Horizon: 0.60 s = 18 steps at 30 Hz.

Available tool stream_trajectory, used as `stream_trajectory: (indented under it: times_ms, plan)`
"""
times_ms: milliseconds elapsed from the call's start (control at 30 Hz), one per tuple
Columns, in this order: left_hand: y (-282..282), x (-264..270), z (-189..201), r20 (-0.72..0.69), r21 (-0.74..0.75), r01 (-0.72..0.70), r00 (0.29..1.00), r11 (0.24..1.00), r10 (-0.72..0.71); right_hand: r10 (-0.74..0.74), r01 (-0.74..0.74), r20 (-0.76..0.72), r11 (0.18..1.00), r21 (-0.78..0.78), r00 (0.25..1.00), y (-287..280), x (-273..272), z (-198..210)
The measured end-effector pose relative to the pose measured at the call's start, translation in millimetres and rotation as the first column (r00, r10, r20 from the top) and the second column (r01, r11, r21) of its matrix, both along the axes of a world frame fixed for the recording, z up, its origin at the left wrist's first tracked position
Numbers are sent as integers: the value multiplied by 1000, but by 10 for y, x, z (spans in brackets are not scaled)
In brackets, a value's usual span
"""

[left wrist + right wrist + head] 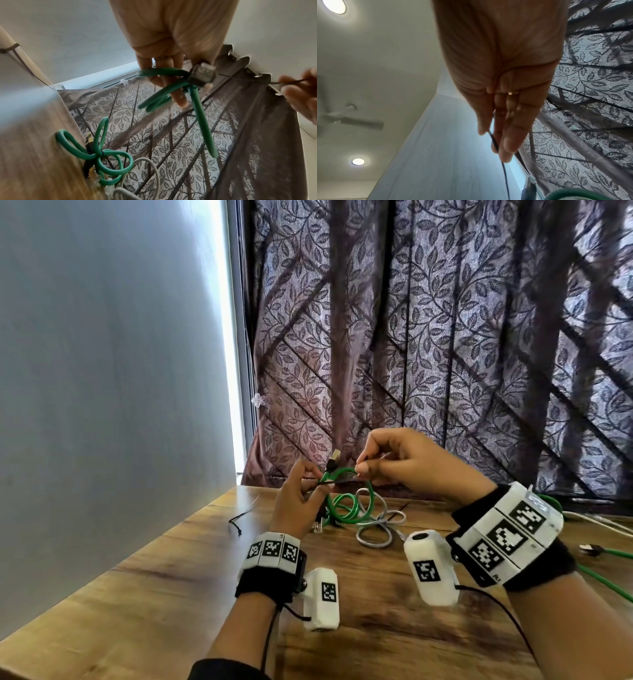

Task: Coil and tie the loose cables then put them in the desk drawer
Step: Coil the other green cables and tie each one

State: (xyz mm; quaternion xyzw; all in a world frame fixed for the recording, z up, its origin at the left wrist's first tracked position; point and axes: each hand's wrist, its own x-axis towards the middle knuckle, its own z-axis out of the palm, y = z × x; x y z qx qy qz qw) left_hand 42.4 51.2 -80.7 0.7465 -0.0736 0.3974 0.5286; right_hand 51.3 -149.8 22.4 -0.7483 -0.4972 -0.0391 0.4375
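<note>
My left hand [310,486] grips a bundle of green cable [342,472] above the desk, its plug [334,460] sticking up. In the left wrist view the fingers [177,96] curl round the green loops [159,86] beside the plug [202,75]. A black zip tie [243,79] wraps the bundle and runs to my right hand [364,465], which pinches its tail. The right wrist view shows that tail [494,143] between my right hand's fingertips [505,148]. A second green coil [102,155], bound in the middle, lies on the desk.
A grey cable [376,529] lies looped on the wooden desk [171,594] under my hands. A loose black zip tie [239,518] lies to the left. More green cable [603,577] and a white cable [599,522] lie at the right. The wall stands left, a curtain behind.
</note>
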Motion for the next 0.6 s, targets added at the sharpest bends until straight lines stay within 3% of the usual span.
stream_trajectory:
  times_ms: [200,600]
  plan:
    - [-23,10,12,65,-49,13,998,999,-10,70,-37,-216,987,156,974,7,-29,5]
    - [-35,1,0,9,25,17,1000,1000,-17,50,-33,-167,994,103,985,66,-94,4]
